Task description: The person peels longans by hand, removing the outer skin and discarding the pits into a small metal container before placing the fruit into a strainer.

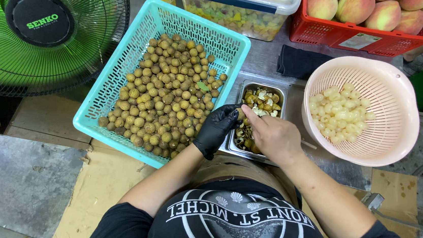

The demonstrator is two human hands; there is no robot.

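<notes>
black nitrile covers my left hand (215,128), which is curled around a small brown longan (241,115), pinching it at the fingertips. my bare right hand (274,134) meets it from the other side, thumb and forefinger closed on the same fruit. the longan sits above the near end of the steel tray (281,89) of peels, between the turquoise basket (125,60) and the pink colander (401,110). it is round, so i cannot tell any long axis or heading.

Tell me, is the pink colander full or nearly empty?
Nearly empty: the pink colander holds only a small heap of peeled pale fruit; most of its slotted wall is bare.
</notes>
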